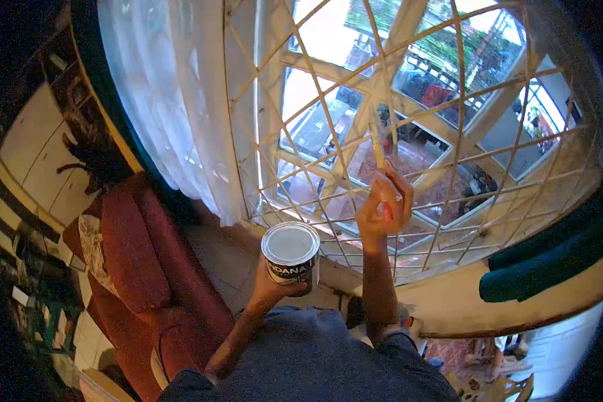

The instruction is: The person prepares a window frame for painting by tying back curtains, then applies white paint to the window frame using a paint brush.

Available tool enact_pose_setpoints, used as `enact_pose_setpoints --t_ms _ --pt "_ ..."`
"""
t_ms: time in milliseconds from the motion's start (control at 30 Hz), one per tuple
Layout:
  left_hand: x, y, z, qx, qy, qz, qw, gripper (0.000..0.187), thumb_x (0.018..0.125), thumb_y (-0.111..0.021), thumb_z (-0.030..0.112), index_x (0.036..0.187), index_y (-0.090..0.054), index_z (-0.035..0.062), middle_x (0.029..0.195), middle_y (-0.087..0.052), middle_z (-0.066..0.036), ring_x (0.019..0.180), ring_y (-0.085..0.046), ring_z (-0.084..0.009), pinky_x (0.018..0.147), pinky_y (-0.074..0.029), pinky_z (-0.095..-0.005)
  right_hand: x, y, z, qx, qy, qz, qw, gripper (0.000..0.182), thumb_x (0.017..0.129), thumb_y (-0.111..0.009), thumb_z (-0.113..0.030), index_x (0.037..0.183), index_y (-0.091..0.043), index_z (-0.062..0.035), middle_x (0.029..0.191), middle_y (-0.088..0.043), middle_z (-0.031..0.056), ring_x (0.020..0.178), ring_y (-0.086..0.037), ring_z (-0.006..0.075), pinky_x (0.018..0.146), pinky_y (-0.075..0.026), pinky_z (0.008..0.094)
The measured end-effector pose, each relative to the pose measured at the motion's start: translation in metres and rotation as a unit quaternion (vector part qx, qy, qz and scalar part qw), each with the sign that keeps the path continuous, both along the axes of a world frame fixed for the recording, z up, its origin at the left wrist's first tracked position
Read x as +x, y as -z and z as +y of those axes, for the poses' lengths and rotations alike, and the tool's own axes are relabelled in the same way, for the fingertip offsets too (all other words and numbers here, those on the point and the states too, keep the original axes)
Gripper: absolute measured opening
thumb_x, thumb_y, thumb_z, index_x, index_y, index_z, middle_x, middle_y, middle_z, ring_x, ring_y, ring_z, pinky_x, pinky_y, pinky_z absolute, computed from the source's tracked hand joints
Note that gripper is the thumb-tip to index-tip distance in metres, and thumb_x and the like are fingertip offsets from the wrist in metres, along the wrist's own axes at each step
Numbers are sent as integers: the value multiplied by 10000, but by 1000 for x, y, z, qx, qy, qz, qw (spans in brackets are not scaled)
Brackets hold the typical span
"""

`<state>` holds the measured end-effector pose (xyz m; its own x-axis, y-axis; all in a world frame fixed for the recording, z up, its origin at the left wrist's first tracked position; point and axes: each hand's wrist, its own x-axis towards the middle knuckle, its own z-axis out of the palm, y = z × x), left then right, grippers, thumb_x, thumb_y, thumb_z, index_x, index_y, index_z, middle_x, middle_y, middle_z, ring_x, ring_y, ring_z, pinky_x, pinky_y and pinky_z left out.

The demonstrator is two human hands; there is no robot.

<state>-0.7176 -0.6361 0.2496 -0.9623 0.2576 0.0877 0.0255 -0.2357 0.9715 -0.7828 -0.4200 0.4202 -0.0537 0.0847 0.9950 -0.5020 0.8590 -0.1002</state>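
Observation:
My left hand [278,285] is wrapped round the lower part of a paint can [290,251], held upright in front of my chest. Its dark label shows the letters "NDANA", and its top shows a pale grey surface. Raised to the right, my right hand [386,201] closes round a thin paintbrush [378,144] that points upward. The brush's upper end is near the bars of the window grille [325,100]; whether it touches them I cannot tell. A bit of red shows at my right palm.
White curtains [171,100] hang left of the window. A red sofa [137,248] stands at the lower left. Dark green cloth [549,268] lies along the right side, below the grille. Wooden window frames stand behind the bars.

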Motion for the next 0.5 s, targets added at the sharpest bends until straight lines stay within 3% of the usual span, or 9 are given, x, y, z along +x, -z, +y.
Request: enact_pose_setpoints --t_ms 100,133,200,267,300,500 --pt "4 -9 -2 -35 -14 14 999 1132 466 -971 143 1395 -333 41 1309 -537 -109 1211 -534 -227 1044 -442 -382 -15 4 11 -159 -27 37 986 144 940 -626 -111 981 -614 26 1051 -651 188 954 -671 309 800 -589 409" --pt "6 -11 -1 -35 -18 18 999 1127 474 -968 138 1398 -329 40 1314 -533 -109 1215 -532 -226 1046 -440 -382 -14 0 10 -259 -113 26 959 169 944 -626 -130 986 -599 31 1045 -652 186 948 -672 299 789 -597 396" --pt "8 -20 1 6 -18 26 999 1116 493 -962 130 1403 -323 39 1317 -528 -110 1218 -529 -225 1049 -437 -381 -8 -15 6 -445 -273 -2 853 221 953 -626 -168 996 -569 42 1032 -653 181 935 -673 278 767 -613 369" --pt "9 -30 0 83 -7 36 996 1102 513 -955 125 1407 -317 37 1314 -526 -112 1218 -527 -223 1050 -436 -380 -10 -11 2 -456 -279 -22 845 257 962 -617 -196 1010 -546 46 1046 -653 192 920 -682 262 754 -625 351" --pt "11 -24 0 34 -21 29 999 1087 533 -950 127 1410 -314 35 1305 -527 -112 1214 -526 -218 1045 -437 -374 -17 -5 2 -445 -279 -21 851 259 962 -616 -198 1006 -550 49 1045 -655 196 918 -684 260 750 -626 355" --pt "18 -19 0 32 -30 15 999 1077 539 -956 146 1400 -320 27 1308 -512 -111 1230 -504 -213 1062 -413 -368 -33 15 25 -375 -282 -122 875 247 968 -605 -196 995 -582 49 996 -677 197 900 -692 262 742 -628 384"
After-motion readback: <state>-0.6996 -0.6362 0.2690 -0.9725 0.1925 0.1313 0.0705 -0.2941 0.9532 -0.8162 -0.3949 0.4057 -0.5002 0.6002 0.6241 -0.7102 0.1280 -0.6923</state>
